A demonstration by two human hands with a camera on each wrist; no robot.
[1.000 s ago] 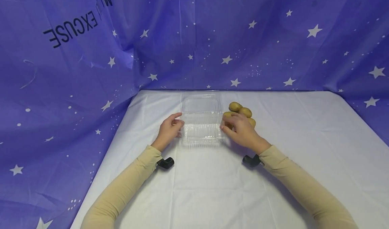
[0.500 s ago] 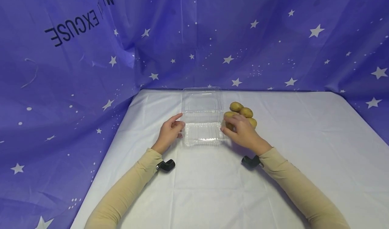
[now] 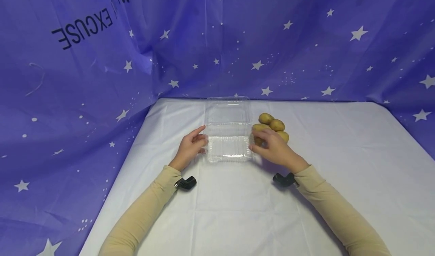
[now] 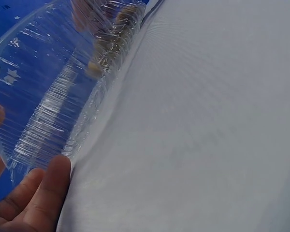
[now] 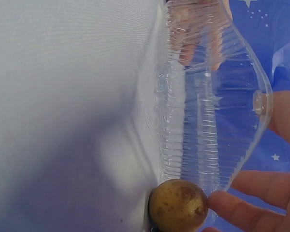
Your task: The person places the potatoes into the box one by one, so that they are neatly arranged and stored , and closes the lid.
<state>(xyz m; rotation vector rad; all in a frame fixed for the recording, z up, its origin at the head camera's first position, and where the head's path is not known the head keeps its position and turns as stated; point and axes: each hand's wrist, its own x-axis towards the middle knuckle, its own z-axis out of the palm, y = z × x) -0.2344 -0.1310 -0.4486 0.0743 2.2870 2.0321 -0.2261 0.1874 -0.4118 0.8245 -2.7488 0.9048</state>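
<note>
An open, clear plastic clamshell container (image 3: 228, 146) stands on the white cloth, its lid (image 3: 228, 110) folded back towards the far edge. On its left side, my left hand (image 3: 189, 146) holds the wall and rim between thumb and fingers. My right hand (image 3: 276, 150) holds the opposite side; the right wrist view shows the thumb (image 5: 286, 116) on the rim tab and fingertips along the ribbed wall. Several potatoes (image 3: 266, 118) lie just right of the container, partly hidden behind the right hand. One potato (image 5: 179, 205) sits close by the right fingertips.
A white cloth (image 3: 234, 210) covers the table. Purple star-printed curtains (image 3: 272, 40) hang behind it and along the left. Black wrist-worn cameras (image 3: 185, 183) stick out from both sleeves.
The container's lid has risen slightly over the far table edge. Both hands keep their places at its sides, and the potatoes stay put. The head view has shifted a little.
</note>
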